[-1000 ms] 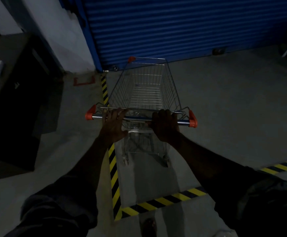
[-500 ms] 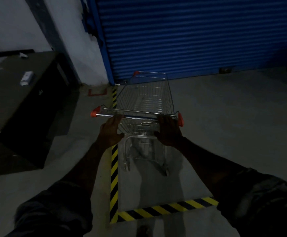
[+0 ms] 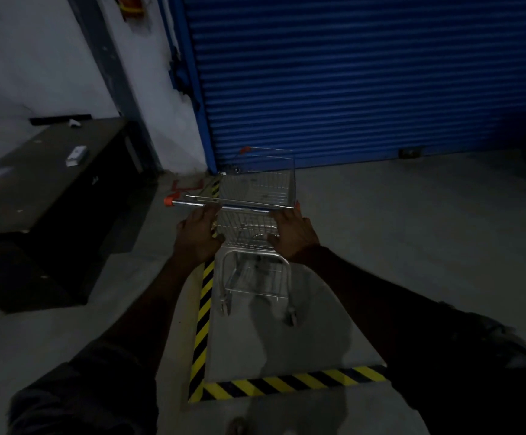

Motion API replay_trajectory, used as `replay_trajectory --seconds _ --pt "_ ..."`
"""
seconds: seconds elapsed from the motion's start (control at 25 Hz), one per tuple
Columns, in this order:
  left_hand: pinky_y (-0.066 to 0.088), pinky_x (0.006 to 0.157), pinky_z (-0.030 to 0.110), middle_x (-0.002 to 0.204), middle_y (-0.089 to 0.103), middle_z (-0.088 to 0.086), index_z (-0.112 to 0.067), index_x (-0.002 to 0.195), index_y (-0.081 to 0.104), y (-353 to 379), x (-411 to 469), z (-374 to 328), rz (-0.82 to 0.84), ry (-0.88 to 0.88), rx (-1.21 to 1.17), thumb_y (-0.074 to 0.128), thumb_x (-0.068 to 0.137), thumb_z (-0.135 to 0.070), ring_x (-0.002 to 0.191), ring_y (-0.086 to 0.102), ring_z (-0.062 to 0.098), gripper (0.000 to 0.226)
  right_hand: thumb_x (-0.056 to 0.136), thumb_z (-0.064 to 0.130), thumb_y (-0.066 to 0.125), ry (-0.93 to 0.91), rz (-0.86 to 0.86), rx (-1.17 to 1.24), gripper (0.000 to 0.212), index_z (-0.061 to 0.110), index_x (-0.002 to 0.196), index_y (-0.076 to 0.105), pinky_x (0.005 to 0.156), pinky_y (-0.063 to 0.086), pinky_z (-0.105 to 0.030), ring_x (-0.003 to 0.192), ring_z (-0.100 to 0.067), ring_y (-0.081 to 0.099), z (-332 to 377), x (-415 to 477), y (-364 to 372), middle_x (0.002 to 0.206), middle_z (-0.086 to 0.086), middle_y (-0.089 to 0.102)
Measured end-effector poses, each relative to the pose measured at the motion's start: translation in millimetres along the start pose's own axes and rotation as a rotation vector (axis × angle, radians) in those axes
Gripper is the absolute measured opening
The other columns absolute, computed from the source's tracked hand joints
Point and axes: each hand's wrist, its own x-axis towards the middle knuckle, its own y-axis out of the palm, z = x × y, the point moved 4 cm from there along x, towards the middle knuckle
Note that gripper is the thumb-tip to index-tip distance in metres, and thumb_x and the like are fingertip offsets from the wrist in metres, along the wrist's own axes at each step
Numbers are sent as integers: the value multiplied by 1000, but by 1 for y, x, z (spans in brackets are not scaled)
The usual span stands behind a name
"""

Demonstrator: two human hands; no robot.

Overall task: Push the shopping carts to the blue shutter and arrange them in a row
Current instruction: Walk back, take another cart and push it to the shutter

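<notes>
Since a second ago the grip is released: the left hand [image 3: 198, 235] and the right hand [image 3: 293, 235] only reach the handle bar [image 3: 233, 206] with loose, nearly straight fingers, and the shopping cart [image 3: 257, 189], at 12 o'clock, is now near the blue shutter [image 3: 365, 76], probably almost parked.

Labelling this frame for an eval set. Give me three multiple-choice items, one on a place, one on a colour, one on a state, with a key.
1. Where is the shopping cart along the blue shutter?
A) near its left end
B) at its middle
C) at its right end

2. What colour is the end cap on the cart's handle?
A) green
B) orange
C) white

3. The blue shutter is:
A) rolled fully up
B) half open
C) down to the floor

Key:
1 A, the cart's nose sits beside the shutter's left post.
2 B, the cap shows orange against the steel bar.
3 C, the slats run right down to the concrete.
</notes>
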Motion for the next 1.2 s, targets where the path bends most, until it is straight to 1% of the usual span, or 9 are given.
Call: replay_trajectory --seconds 0.2,0.28,0.36,0.48,0.64,0.76,1.0,1.12,1.2 --pt "41 105 49 142 55 6 -28 143 52 -30 -62 -8 -64 -74 -19 53 80 -45 128 52 31 65 93 38 63 -84 -102 150 36 16 121 65 96 49 -43 115 -33 61 37 -33 -7 122 -11 68" --pt "45 102 49 137 59 4 -28 139 55 -39 -87 3 -90 -122 -17 58 84 -42 123 57 30 57 93 45 56 -112 -93 217 27 22 107 63 84 53 -42 100 -29 63 61 -48 -5 106 -5 69" --pt "47 100 47 135 61 2 -28 138 55 -49 -115 15 -121 -155 -31 67 88 -34 123 58 28 52 92 48 52 -168 -81 276 30 21 99 63 79 53 -40 93 -26 63 86 -65 1 98 -2 69" --pt "49 98 44 136 62 2 -26 137 57 -71 -168 31 -177 -215 -33 70 90 -34 123 59 27 49 93 48 55 -247 -40 296 30 21 104 64 80 52 -40 96 -24 62 127 -92 14 102 -1 69" --pt "49 93 48 131 63 12 -16 135 60 -104 -249 45 -282 -285 17 65 89 -42 118 60 35 53 97 43 61 -318 22 382 32 19 118 63 84 49 -37 106 -24 59 183 -128 30 112 -2 67" --pt "48 93 48 135 60 12 -18 141 52 -119 -304 47 -284 -338 102 68 90 -42 119 58 36 59 98 45 61 -380 38 433 35 21 124 61 87 50 -35 110 -21 58 219 -157 33 118 2 66" --pt "41 97 48 139 55 9 -18 143 49 -152 -400 18 -316 -400 480 69 87 -37 123 52 34 62 97 43 61 -652 24 438 31 20 117 64 84 50 -39 102 -24 59 281 -209 33 109 1 67" --pt "40 97 46 139 56 7 -20 143 49 -162 -444 -4 -312 -528 593 65 88 -41 124 52 32 60 98 43 59 -788 -20 391 32 19 119 64 85 45 -39 105 -26 58 300 -236 28 113 -2 67" --pt "44 91 43 133 61 4 -22 140 51 -167 -476 -25 -332 -674 559 62 90 -45 118 57 30 56 97 43 59 -885 -21 389 32 20 119 63 84 44 -40 105 -26 57 308 -260 21 114 -1 67"
